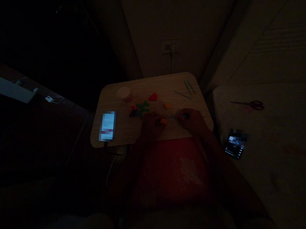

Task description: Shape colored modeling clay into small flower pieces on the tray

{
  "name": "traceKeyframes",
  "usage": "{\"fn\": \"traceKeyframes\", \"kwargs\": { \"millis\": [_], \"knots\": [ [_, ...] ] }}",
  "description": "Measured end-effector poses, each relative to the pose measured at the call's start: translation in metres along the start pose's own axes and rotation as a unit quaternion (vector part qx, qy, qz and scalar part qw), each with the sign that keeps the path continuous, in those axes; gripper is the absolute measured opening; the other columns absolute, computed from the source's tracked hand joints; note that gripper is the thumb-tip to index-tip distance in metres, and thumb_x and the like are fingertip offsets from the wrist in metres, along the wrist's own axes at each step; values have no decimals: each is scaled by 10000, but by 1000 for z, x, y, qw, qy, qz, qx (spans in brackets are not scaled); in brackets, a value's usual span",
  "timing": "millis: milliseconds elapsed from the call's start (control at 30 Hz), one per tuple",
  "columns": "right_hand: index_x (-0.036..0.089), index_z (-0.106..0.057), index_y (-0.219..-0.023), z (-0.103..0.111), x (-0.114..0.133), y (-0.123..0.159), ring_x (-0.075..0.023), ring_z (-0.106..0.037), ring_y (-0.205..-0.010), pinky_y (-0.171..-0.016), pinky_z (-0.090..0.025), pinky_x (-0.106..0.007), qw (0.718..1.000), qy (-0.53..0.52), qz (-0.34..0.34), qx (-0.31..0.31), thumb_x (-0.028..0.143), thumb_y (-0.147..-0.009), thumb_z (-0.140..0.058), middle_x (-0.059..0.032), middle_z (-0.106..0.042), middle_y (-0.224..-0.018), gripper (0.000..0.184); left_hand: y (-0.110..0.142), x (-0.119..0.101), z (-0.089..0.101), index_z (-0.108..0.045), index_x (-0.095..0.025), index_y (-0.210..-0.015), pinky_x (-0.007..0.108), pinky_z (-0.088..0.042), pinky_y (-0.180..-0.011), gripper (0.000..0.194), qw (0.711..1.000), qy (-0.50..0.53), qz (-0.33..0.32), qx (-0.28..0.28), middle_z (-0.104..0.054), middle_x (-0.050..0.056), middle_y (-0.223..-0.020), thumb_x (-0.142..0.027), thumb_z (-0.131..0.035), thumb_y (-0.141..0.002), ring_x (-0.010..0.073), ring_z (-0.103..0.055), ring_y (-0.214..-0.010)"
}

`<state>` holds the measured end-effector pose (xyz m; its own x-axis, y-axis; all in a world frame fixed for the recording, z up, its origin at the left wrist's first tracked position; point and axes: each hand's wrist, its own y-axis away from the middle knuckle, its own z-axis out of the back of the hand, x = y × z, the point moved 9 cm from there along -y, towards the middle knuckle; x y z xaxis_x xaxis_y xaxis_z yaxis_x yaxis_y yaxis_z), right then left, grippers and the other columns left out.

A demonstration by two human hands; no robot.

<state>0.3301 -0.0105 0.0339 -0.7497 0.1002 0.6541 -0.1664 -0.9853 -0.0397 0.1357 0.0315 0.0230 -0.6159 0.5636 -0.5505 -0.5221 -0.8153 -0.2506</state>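
Note:
The scene is very dark, so fine detail is lost. My left hand (152, 125) is low over the small table, its fingers closed at a small orange piece (163, 121). My right hand (192, 119) is closed too, with a thin teal stick (172, 117) running from its fingertips toward the left hand. Another orange piece (166, 105) lies just beyond both hands. Left of them sit several green pieces (143, 108), a red piece (153, 97) and a smaller red piece (133, 107). Thin green sticks (183, 95) lie at the far right of the tabletop.
The pale table (111, 104) has rounded corners and holds a tub (124, 94) and a lit phone (107, 126). On the surface to the right lie scissors (251, 104) and a second lit phone (235, 145). A wall socket (170, 46) with a plugged-in cord is behind the table.

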Motion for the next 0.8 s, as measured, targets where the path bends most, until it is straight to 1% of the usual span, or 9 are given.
{"fn": "traceKeyframes", "kwargs": {
  "millis": [67,133,200,300,433,633,700,800],
  "knots": [
    [174,-799,-982,9,9,-2,-229,-666,-868,-771,-414,-304,998,13,64,21,331,-893,-658,-89,-784,-972,229,-1,-3,1,-749,-248,-1096,450,-450,-1064,253,1000,18,-10,6,-725,54,-1117,-225,-784,-847,271,-646,-1109],
    [196,-820,-967,14,16,-4,-251,-663,-918,-831,-418,-320,991,42,111,61,292,-884,-666,-92,-789,-994,199,-1,-3,2,-749,-249,-1094,451,-444,-1073,235,999,27,-16,11,-732,52,-1109,-222,-772,-863,267,-652,-1107],
    [209,-828,-948,14,26,-6,-272,-660,-981,-903,-407,-338,980,53,166,99,265,-883,-675,-84,-802,-1003,175,-1,-2,2,-755,-247,-1085,454,-445,-1071,218,999,26,-19,17,-729,57,-1109,-235,-776,-868,272,-649,-1109],
    [236,-829,-931,9,36,-7,-273,-667,-1001,-957,-364,-366,965,72,219,123,224,-877,-690,-65,-812,-987,150,-1,0,3,-762,-257,-1118,448,-450,-1074,236,999,29,-27,26,-718,57,-1139,-247,-770,-882,273,-635,-1136],
    [264,-826,-937,-10,45,-9,-259,-673,-995,-999,-325,-390,952,90,259,138,216,-883,-702,-52,-813,-960,144,-3,2,3,-768,-260,-1119,439,-464,-1069,201,997,42,-36,44,-721,57,-1133,-259,-734,-921,264,-641,-1127],
    [248,-823,-950,-30,46,-22,-246,-673,-980,-970,-342,-360,947,77,275,147,271,-892,-727,-57,-802,-956,114,-11,5,1,-788,-252,-1058,442,-485,-1061,148,993,72,-40,84,-740,58,-1105,-241,-742,-918,254,-672,-1091],
    [235,-818,-959,-34,47,-26,-250,-663,-986,-956,-343,-364,945,87,283,140,277,-905,-718,-67,-796,-977,121,-12,5,-1,-788,-249,-1056,435,-496,-1048,144,990,86,-49,97,-741,58,-1113,-242,-737,-921,247,-676,-1086],
    [227,-808,-975,-36,50,-27,-272,-638,-1006,-941,-331,-389,941,104,305,106,271,-930,-702,-86,-789,-997,123,-14,6,-2,-787,-217,-1030,428,-506,-1027,130,988,102,-61,102,-742,68,-1107,-216,-746,-906,248,-674,-1072]
  ]
}}
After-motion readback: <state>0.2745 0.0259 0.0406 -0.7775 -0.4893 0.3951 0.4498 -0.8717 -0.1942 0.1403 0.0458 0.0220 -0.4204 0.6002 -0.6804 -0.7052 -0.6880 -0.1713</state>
